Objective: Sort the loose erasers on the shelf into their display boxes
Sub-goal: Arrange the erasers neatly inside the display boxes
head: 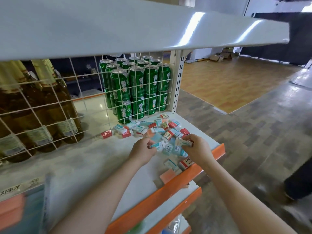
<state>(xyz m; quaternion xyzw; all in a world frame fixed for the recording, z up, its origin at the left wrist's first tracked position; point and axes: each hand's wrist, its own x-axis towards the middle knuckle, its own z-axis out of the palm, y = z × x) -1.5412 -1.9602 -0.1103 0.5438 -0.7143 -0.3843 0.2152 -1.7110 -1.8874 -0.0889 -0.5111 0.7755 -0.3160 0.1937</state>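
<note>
I have my left hand (143,147) curled round a teal-and-white eraser (157,145) and my right hand (195,146) pinching a small bundle of erasers (183,142), both over the loose pile (152,128) on the shelf (84,159). The display box (22,208) sits well apart at the near left. I judge that bundle could spill during the carry, or colours get mixed, since red and teal lie jumbled together.

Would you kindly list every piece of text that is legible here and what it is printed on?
"지우개": blurred white display box, bottom left.
"雪花": green drink cans behind the white wire grid.
Labels on the amber glass bottles: blurred, unreadable.
Wrappers on the small loose erasers: too small to read.
</note>
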